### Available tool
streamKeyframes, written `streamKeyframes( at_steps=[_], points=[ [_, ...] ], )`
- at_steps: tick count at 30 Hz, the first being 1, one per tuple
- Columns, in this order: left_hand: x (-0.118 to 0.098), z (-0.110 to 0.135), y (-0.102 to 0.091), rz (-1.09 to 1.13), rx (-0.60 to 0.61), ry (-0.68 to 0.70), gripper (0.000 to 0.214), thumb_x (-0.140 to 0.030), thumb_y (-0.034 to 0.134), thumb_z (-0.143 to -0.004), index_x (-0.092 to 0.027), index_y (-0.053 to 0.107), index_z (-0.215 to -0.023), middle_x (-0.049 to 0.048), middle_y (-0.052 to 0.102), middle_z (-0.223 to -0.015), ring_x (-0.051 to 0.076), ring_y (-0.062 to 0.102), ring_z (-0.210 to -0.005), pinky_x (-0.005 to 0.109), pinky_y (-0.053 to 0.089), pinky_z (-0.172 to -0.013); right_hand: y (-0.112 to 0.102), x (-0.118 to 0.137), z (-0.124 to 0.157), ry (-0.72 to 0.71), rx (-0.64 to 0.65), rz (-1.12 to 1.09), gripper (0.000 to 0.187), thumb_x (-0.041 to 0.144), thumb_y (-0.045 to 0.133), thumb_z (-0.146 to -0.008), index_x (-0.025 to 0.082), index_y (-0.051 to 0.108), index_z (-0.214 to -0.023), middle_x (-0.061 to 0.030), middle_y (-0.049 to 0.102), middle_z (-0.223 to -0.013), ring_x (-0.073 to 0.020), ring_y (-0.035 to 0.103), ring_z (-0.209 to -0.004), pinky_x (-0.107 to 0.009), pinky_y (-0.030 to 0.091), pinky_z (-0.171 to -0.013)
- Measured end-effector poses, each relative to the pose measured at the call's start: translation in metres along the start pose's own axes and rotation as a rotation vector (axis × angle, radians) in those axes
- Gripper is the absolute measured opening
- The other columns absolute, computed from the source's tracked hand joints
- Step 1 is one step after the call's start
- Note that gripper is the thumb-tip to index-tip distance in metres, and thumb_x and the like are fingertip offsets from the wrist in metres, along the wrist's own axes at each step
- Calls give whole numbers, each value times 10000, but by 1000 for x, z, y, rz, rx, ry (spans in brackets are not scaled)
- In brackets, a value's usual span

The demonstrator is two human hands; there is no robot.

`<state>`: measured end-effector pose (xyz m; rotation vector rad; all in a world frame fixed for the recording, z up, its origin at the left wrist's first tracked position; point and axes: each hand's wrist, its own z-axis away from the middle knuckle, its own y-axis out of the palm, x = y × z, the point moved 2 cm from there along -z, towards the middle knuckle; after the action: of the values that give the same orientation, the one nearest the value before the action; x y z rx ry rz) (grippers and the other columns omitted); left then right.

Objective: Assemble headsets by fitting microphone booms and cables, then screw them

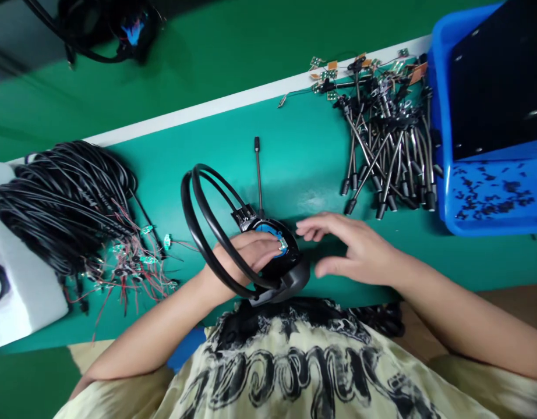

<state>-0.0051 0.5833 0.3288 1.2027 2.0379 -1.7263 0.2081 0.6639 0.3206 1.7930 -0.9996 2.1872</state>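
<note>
From the head view, the left hand [246,255] reaches through the loops of a black headset [290,272], its grip closed over the ear cup. The right hand [351,247] hovers just beside it, grip open and empty, fingers spread. The headset sits on the green table [312,163], its boom [258,174] pointing away. Black cables [63,203] with red-wired boards lie left; a heap of microphone booms [386,145] lies right, beside a blue bin [443,116].

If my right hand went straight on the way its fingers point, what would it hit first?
Your right hand would probably meet the black headset earcup first, beside your left hand; depth is unclear.
</note>
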Motion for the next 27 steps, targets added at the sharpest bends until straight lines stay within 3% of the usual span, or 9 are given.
streamKeyframes(
  at_steps=[2,4,7,10,17,27],
  points=[
    [0,1,4,-13,60,23,149,-174,614,-893,-142,665,-1029,46,721,-1011,123,692,-943,227,589,-859,5,0,16,-82,40,208,626,554,678,-775,222,519,-1283,-105,607,-1194,-206,623,-1047,-341,562,-844],
    [-1,-1,7,-49,107,23,148,-182,593,-908,-149,662,-1034,46,720,-1026,134,694,-948,249,597,-847,16,1,29,-131,16,316,486,466,636,-846,208,543,-1247,-110,599,-1191,-208,606,-1079,-349,554,-865],
    [-2,-5,7,-95,122,30,138,-189,590,-912,-140,659,-1021,41,725,-988,138,695,-934,255,598,-842,36,2,37,-162,-91,348,322,389,590,-894,183,586,-1141,-96,627,-1083,-188,615,-987,-342,554,-828],
    [-3,-11,3,-116,160,85,140,-193,566,-925,-134,664,-1007,53,724,-981,147,694,-912,267,598,-819,46,1,38,-157,-149,340,331,400,604,-882,177,587,-1127,-91,631,-1059,-188,612,-950,-351,547,-813],
    [1,-11,3,-118,255,208,167,-155,547,-927,-124,645,-1058,80,719,-1031,179,684,-951,331,584,-848,41,-2,35,-176,-122,325,336,412,607,-881,167,592,-1111,-89,626,-1066,-189,607,-965,-349,534,-826],
    [-1,-12,3,-131,288,197,179,-186,526,-946,-127,645,-1067,83,713,-1032,171,670,-955,333,576,-849,41,0,37,-149,-75,345,394,424,582,-896,170,559,-1195,-97,617,-1119,-198,604,-1023,-354,544,-861]
  ],
)
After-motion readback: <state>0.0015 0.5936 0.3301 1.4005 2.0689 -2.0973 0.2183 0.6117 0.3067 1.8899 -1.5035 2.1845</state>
